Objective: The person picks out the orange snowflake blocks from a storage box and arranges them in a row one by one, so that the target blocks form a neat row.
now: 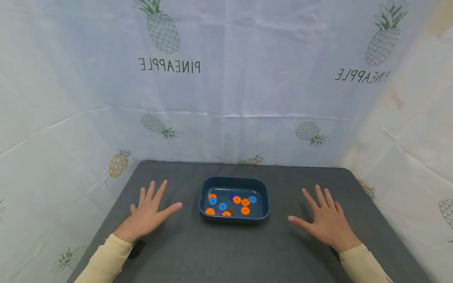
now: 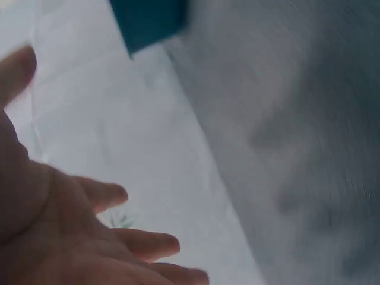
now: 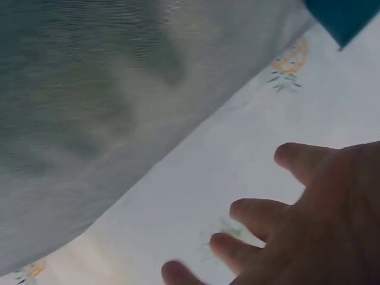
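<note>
Blue tray (image 1: 230, 189) is lying lengthwise between left hand (image 1: 146, 214) and right hand (image 1: 327, 222), both hovering about equally near, empty, fingers splayed.

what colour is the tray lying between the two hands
Dark teal-blue; the tray shows best in the head view.

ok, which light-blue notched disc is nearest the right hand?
The light-blue notched disc farthest right in the dark-blue tray; the other two visible lie left of it.
</note>
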Demonstrator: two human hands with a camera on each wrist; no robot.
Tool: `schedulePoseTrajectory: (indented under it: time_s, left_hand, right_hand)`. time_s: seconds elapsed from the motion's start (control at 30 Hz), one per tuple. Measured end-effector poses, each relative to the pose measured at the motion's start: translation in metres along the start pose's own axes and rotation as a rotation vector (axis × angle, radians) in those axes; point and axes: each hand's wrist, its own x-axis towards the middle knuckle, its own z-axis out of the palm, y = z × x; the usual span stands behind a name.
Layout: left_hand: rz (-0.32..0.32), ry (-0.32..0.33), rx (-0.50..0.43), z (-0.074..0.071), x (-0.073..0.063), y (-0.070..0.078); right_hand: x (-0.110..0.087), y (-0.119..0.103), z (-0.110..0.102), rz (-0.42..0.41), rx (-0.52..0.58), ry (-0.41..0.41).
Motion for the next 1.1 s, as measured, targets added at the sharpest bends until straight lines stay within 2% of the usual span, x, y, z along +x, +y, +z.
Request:
schedulePoseTrajectory:
  time_s: [0.1,0.27,0.4,0.53,0.67,0.8,0.93,1.1]
  left_hand:
    - [0.004,-0.021,-0.109,0.004,0.008,0.006]
    - [0.011,0.017,-0.254,0.019,0.028,0.016]
    - [-0.003,0.003,-0.397,0.037,0.044,0.024]
    - [-0.01,-0.008,-0.498,0.054,0.057,0.031]
    - [-0.031,-0.004,-0.605,0.065,0.068,0.034]
    - [-0.053,-0.013,-0.677,0.071,0.074,0.035]
    - [-0.039,-0.017,-0.722,0.075,0.079,0.036]
    - [-0.016,-0.027,-0.775,0.075,0.082,0.036]
  right_hand:
    - [0.012,-0.009,-0.005,-0.052,0.005,0.007]
    - [0.032,-0.028,-0.012,-0.115,0.044,-0.01]
    - [0.047,-0.045,-0.018,-0.184,0.139,-0.057]
    - [0.064,-0.063,-0.02,-0.28,0.237,-0.106]
    - [0.082,-0.08,-0.018,-0.306,0.322,-0.178]
    - [0.098,-0.094,-0.015,-0.292,0.391,-0.272]
    - [0.112,-0.103,-0.015,-0.304,0.423,-0.336]
    - [0.125,-0.114,-0.013,-0.343,0.403,-0.411]
